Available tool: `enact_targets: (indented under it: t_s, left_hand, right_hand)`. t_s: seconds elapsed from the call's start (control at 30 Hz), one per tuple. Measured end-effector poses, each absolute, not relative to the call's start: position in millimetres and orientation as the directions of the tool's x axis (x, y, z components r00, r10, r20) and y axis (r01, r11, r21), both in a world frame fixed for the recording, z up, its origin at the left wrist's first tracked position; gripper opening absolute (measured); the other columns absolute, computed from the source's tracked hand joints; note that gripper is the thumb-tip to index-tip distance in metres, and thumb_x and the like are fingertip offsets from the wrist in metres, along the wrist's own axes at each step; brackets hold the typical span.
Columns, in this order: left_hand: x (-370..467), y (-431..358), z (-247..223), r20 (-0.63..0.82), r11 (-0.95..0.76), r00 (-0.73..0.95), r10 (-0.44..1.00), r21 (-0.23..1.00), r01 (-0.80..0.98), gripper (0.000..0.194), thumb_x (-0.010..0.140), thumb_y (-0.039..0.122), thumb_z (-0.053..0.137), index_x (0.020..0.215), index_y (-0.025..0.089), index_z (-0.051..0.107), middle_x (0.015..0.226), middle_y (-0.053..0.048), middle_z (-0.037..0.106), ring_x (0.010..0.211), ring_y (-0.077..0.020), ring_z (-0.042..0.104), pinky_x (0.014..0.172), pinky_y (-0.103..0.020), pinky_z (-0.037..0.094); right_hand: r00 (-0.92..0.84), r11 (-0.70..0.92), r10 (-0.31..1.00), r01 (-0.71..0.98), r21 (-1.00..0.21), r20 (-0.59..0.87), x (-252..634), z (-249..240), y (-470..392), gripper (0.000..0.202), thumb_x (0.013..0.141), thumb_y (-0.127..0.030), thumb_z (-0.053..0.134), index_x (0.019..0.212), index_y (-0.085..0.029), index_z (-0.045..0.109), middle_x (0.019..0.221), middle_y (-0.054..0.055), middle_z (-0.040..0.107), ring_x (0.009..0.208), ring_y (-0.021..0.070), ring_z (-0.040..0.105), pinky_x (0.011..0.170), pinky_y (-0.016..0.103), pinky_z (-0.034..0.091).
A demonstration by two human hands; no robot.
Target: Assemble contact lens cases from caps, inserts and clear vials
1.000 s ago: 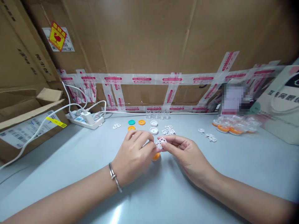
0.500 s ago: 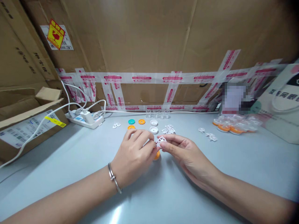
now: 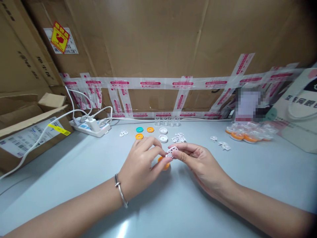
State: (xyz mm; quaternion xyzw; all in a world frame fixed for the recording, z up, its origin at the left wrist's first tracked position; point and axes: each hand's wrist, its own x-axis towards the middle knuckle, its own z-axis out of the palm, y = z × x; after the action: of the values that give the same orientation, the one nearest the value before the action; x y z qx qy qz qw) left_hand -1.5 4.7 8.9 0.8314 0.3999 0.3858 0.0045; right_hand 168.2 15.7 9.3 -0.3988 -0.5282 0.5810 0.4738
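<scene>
A small white openwork piece (image 3: 171, 151) is held between the fingertips of both hands. My left hand (image 3: 143, 165), with a silver bracelet at the wrist, pinches its left edge between thumb and forefinger. The thumb and fingers of my right hand (image 3: 198, 163) are closed on its right side. Just below the piece, an orange round part (image 3: 163, 163) rests on the table, partly covered by my left thumb. Beyond the hands lie white rings (image 3: 163, 138), a teal ring (image 3: 139, 130), orange rings (image 3: 150, 130) and a pile of white openwork pieces (image 3: 178, 138).
Clear cups (image 3: 170, 121) stand at the back. Small white parts (image 3: 123, 133) lie left; more openwork pieces (image 3: 224, 145) and bagged orange-based items (image 3: 249, 132) are right. A power strip (image 3: 91, 127) and an open cardboard box (image 3: 32, 132) occupy the left.
The white piece has turned slightly and tilted between the fingertips. My left fingers have shifted, so more of the orange part shows below.
</scene>
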Motion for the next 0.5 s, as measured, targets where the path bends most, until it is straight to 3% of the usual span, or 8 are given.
enact_targets:
  t_s: [0.2, 0.37, 0.5]
  left_hand:
    - [-3.8, 9.3, 11.5, 0.528, -0.622, 0.336, 0.780, 0.595, 0.508, 0.008, 0.081, 0.024, 0.058, 0.080, 0.018, 0.064, 0.086, -0.003, 0.056, 0.081, -0.0143, 0.056, 0.076, -0.032, 0.047]
    - [-6.5, 15.6, 13.4, 0.444, -0.573, 0.368, 0.817, 0.694, 0.436, 0.011, 0.081, 0.023, 0.056, 0.077, 0.019, 0.066, 0.088, -0.004, 0.059, 0.083, -0.0149, 0.058, 0.081, -0.034, 0.047]
    - [-11.6, 20.5, 15.8, 0.272, -0.528, 0.512, 0.815, 0.712, 0.463, 0.010, 0.079, 0.022, 0.058, 0.075, 0.019, 0.067, 0.084, -0.003, 0.061, 0.081, -0.0144, 0.058, 0.078, -0.031, 0.048]
  right_hand:
    - [-0.247, 0.018, 0.968, -0.137, -0.990, 0.052, 169.8, 7.6, 18.4, 0.015, 0.067, -0.032, 0.071, 0.078, -0.023, 0.069, 0.087, 0.002, 0.068, 0.087, 0.0173, 0.060, 0.081, 0.032, 0.045]
    - [-0.286, 0.080, 0.953, -0.091, -0.993, 0.103, 172.8, 6.9, 21.2, 0.013, 0.069, -0.031, 0.069, 0.081, -0.025, 0.069, 0.083, 0.001, 0.068, 0.081, 0.0164, 0.061, 0.078, 0.031, 0.047]
    - [-0.360, 0.262, 0.906, 0.062, -0.963, 0.223, 175.2, 5.5, 22.2, 0.010, 0.072, -0.024, 0.065, 0.079, -0.026, 0.071, 0.080, 0.001, 0.067, 0.079, 0.0167, 0.061, 0.076, 0.031, 0.047]
